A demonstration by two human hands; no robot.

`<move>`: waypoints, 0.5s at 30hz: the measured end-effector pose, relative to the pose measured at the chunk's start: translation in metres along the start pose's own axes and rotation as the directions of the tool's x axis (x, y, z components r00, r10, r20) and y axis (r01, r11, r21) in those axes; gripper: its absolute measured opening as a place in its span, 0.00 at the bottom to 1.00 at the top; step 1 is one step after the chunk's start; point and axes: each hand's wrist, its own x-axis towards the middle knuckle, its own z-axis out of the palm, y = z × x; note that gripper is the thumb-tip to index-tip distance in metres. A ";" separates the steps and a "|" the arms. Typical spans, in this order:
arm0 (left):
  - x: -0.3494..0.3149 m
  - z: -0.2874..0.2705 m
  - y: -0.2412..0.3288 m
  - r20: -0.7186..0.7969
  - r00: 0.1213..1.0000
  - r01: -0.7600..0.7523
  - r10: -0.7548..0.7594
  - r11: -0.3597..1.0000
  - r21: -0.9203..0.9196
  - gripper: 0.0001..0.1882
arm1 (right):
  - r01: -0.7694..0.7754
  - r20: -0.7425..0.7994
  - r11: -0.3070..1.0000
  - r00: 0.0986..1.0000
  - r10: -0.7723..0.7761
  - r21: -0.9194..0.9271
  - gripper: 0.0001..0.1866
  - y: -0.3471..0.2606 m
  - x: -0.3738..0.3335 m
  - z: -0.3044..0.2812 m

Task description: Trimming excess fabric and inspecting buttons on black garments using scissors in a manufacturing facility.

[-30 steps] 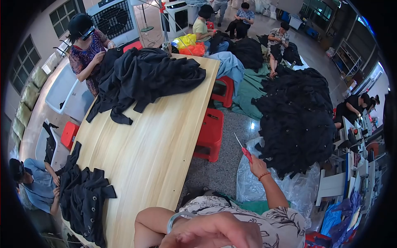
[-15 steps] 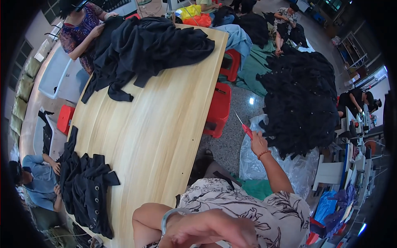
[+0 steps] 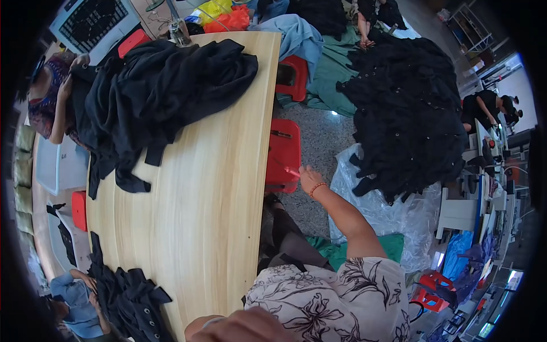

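My right hand (image 3: 309,179) reaches out over the floor beside the table, closed on a red-handled pointed tool (image 3: 292,171). The tool's handle lies over a red plastic stool (image 3: 289,149), and its thin tip is hard to make out against the red. A small dark object (image 3: 281,134) lies on the stool's seat. Close to my body at the lower edge is my left hand (image 3: 245,326), blurred and partly cut off, so its fingers do not show. It is near my flower-printed shirt (image 3: 325,302).
On the wooden table (image 3: 199,211) lie a heap of black garments (image 3: 171,85) and another black garment (image 3: 134,299). Two people handle these along the left side. A large black garment pile (image 3: 404,114) sits on the floor at right, beside clear plastic sheeting (image 3: 393,211).
My right hand has moved left and slightly up with the red-handled tool, from over the floor to the stool. My left hand has dropped lower in view. The whole view has shifted.
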 end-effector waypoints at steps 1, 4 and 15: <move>0.016 -0.017 -0.017 0.052 0.996 0.069 -0.069 0.997 0.019 0.27 | -0.034 0.000 0.999 0.999 0.034 0.042 0.12 0.000 0.025 0.009; 0.045 -0.060 -0.063 -0.023 0.917 0.398 -0.398 0.917 -0.011 0.31 | -0.087 0.057 0.992 0.995 0.082 0.095 0.12 -0.010 0.069 0.016; 0.099 -0.162 -0.146 -0.382 0.696 0.637 -0.608 0.768 -0.063 0.24 | 0.305 -0.312 0.952 0.903 -0.296 -0.022 0.13 0.024 0.158 0.133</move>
